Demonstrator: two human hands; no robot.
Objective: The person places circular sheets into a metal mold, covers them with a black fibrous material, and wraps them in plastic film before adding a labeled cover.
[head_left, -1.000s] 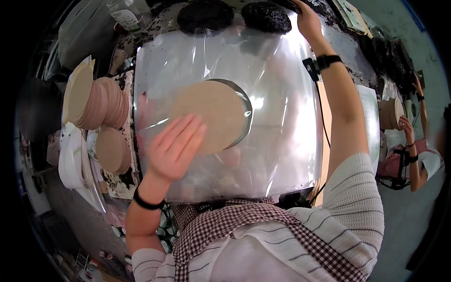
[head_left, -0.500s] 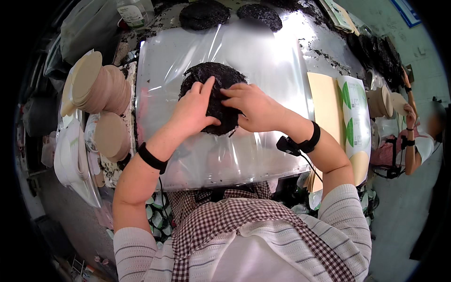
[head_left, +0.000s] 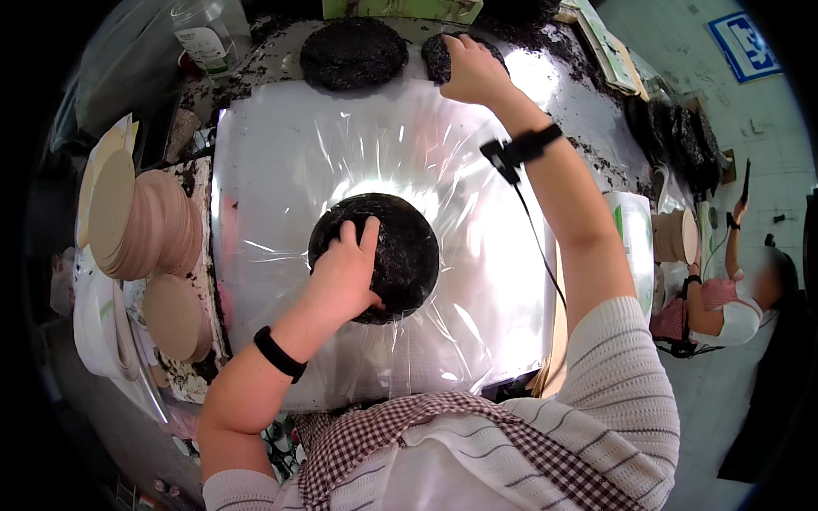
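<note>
Checked apron (head_left: 358,443) nearest me; I have the left hand (head_left: 342,271) on the black disc (head_left: 409,264), fingers apart, disc mid-sheet on clear film (head_left: 273,170); right hand (head_left: 475,75) over a second black disc (head_left: 435,60) past the film, can't tell if it's clamped; third black disc (head_left: 354,55) just left; green box (head_left: 400,8) behind.
</note>
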